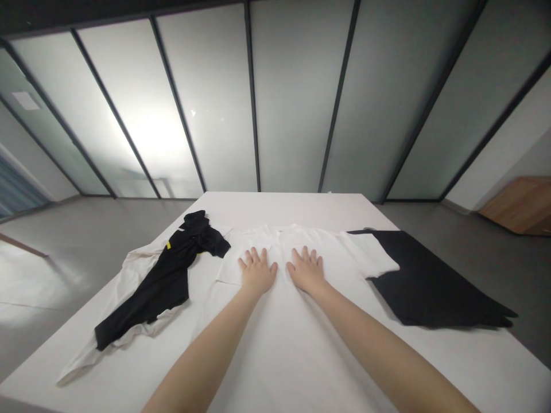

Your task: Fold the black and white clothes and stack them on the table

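Observation:
A white T-shirt (279, 332) lies spread out in front of me, its collar toward the far side of the table. My left hand (258, 271) rests on the upper left part of the shirt with the fingers spread. On the other side of the middle, my right hand (306, 269) lies flat on the fabric, fingers also apart. Neither hand grips anything. The right sleeve of the shirt overlaps a flat black piece, perhaps a board or folded cloth (434, 287).
Left of the shirt, a crumpled black garment (161, 281) with a yellow mark lies on another white garment (136, 265). All of this is on a white table (284, 205). Frosted glass panels (297, 97) stand behind it, and a wooden piece (520, 203) is at the far right.

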{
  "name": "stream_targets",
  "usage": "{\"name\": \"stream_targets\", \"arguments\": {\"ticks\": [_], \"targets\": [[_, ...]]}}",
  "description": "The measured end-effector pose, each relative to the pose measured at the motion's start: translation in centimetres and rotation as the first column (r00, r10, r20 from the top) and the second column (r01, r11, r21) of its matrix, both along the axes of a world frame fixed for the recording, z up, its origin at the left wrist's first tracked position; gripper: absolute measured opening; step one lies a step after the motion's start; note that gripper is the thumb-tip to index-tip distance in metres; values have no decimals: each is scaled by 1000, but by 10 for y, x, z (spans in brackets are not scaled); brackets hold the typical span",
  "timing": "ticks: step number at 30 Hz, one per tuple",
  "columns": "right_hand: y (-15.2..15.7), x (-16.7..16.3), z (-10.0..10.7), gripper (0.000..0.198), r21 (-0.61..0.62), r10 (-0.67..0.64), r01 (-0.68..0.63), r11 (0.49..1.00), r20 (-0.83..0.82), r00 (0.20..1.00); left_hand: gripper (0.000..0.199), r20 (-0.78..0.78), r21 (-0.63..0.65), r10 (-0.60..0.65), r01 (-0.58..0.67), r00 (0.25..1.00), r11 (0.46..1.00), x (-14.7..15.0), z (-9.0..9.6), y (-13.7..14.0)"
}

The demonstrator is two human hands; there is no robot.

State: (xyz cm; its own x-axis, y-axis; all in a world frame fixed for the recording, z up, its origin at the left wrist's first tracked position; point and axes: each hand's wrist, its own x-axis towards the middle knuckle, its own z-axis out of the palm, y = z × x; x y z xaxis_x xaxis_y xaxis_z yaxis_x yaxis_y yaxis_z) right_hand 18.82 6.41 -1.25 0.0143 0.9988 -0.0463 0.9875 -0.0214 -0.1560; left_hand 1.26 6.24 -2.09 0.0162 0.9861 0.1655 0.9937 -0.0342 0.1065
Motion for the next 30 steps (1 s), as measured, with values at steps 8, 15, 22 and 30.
{"name": "stream_targets", "arguments": {"ticks": [8, 15, 22, 30], "targets": [[45, -2, 10, 69, 22, -40, 40, 999, -31, 999, 75, 24, -43, -13, 14, 1000, 999, 1, 12, 43], [58, 4, 12, 62, 107, -24, 35, 994, -104, 994, 64, 125, 37, -53, 48, 991, 998, -5, 12, 58], [44, 40, 13, 51, 218, -89, 139, 966, -225, 970, 46, 323, 157, -197, 153, 926, 976, -27, 14, 54], [37, 116, 45, 49, 200, -306, 371, 907, -293, 906, 38, 419, 192, -259, 194, 870, 962, -38, 12, 57]]}}
